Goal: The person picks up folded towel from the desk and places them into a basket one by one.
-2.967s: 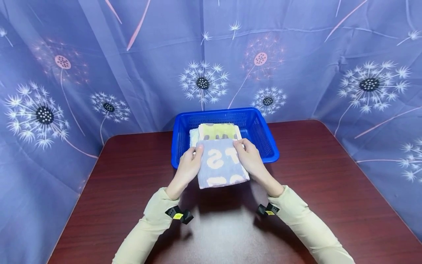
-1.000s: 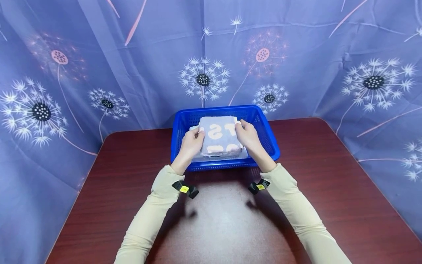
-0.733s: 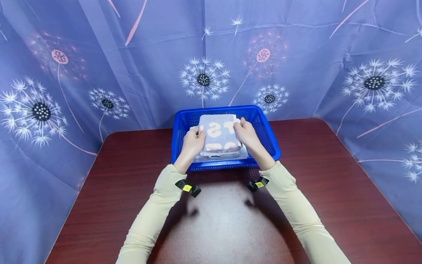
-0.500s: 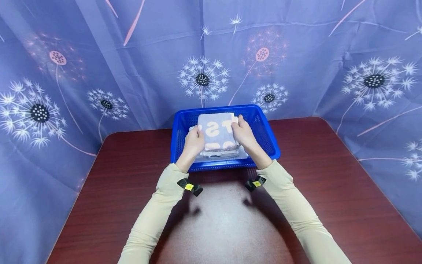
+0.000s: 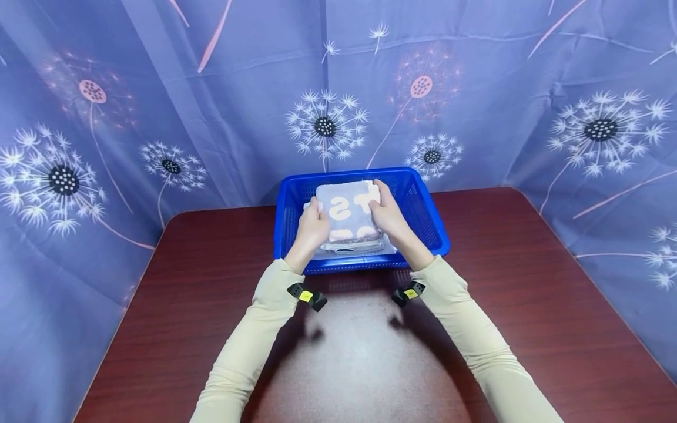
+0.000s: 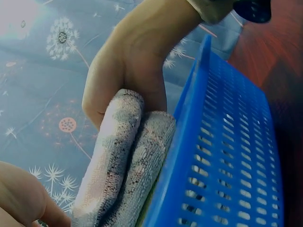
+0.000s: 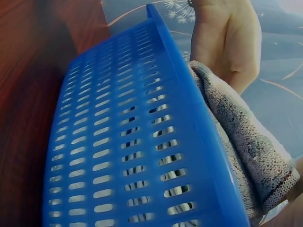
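Observation:
A folded grey-blue towel (image 5: 346, 211) with pale letters lies level inside the blue plastic basket (image 5: 438, 238), on top of other folded cloth (image 5: 353, 247). My left hand (image 5: 311, 230) grips its left edge, thumb on top. At the opposite edge, my right hand (image 5: 390, 216) holds it with the thumb on top and the fingers along the side. In the left wrist view the towel's thick fold (image 6: 106, 156) stands out beside a second folded layer (image 6: 151, 146), both above the basket rim. The fingertips under the towel are hidden.
The basket stands on a dark red-brown table (image 5: 529, 282), near its back edge. Behind and at both sides hangs a blue curtain (image 5: 238, 117) with dandelion prints. Some basket floor shows to the right of the stack.
Both hands have carried the towel forward from in front of the basket onto the stack, covering a yellow-green towel. Lately the hands have shifted only slightly, the right fingers reaching along the edge.

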{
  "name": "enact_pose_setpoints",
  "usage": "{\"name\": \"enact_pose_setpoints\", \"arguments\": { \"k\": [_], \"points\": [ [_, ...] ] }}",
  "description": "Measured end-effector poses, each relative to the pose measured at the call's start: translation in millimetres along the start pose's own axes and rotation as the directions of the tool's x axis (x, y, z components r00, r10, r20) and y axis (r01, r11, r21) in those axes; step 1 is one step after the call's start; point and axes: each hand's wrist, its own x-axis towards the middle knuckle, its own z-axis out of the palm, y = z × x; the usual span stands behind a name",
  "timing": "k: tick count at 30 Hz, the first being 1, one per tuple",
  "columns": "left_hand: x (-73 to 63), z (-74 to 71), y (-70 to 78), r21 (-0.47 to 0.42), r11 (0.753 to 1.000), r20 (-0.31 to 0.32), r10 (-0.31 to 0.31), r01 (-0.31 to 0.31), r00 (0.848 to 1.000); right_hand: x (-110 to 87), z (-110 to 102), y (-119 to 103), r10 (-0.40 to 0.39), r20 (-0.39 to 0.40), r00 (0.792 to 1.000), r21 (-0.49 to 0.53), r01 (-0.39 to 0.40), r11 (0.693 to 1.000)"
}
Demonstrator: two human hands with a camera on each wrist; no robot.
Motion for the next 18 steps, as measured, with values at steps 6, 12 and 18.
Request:
{"name": "enact_pose_setpoints", "arguments": {
  "k": [6, 12, 18],
  "points": [
    [0.7, 1.0, -0.5, 0.03, 0.999, 0.021, 0.022, -0.023, 1.0, 0.6, 2.1, 3.0, 0.047, -0.018, 0.999, -0.057, -0.048, 0.997],
    [1.7, 1.1, 1.7, -0.008, 1.0, 0.015, 0.01, -0.01, 1.0, 1.2, 3.1, 2.3, 0.016, -0.043, 0.999, -0.039, -0.017, 0.999],
    [3.2, -0.3, 3.5, -0.087, 0.996, 0.021, -0.01, 0.012, 1.0, 1.1, 3.3, -2.8, 0.027, -0.08, 0.996, -0.042, -0.031, 0.999]
  ]
}}
